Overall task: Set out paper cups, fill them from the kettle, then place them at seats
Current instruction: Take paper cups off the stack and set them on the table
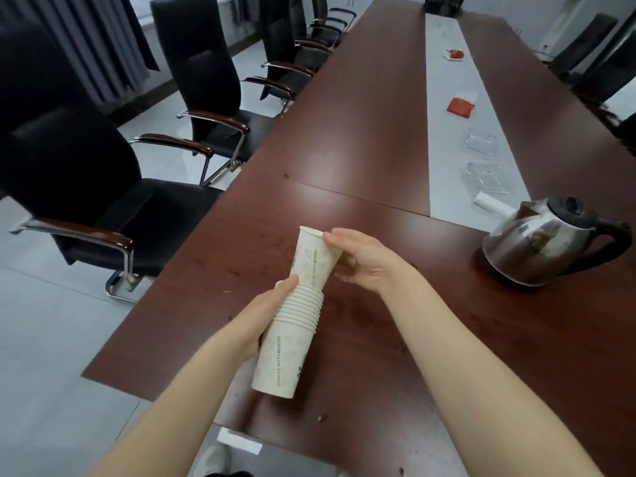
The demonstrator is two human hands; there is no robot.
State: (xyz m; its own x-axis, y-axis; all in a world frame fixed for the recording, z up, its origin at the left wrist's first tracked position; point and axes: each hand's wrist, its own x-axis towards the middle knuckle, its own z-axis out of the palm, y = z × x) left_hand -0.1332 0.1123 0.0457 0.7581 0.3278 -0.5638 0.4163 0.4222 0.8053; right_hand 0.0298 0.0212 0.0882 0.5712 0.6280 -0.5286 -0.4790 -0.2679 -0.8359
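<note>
Paper, off-white with green print: a nested paper-cup stack [298, 316] is held tilted over the dark wooden table [361, 115], to the left of the kettle [547, 242] and nearer the person than it. Whether the stack's lower end touches the tabletop I cannot tell.

Head view, only view available.

- Left hand [272, 306]: fingers curled round the stack at the band of ribbed rims, gripping it from the side away from the kettle.
- Right hand [364, 259]: thumb and fingertips pinch the end cup [311, 256] close to its far end, on the side toward the kettle. That cup stands well out from the others; whether it is fully free of them cannot be told.
- Kettle: steel body, black lid and handle, lid down, standing on the table with nobody touching it. Handle points away from the stack.
- Just beyond the kettle, on the pale centre strip: a white roll [488, 205], then two glass dishes [487, 179], then red packets [461, 106] further off.
- Black chairs [192, 80] line the table edge on the far side of the stack from the kettle.

Judgement: step in hand is the first one, separating a single cup. No loose cup is seen standing on the table, so nothing is set out and nothing filled.

Next move calls for: pull the end cup clear along the stack's axis while the left hand holds the rest back so that only one comes away; check that it is one cup, not two; stand it mouth up on the table within pouring reach of the kettle. A light pinch, as the thin wall will dent.
</note>
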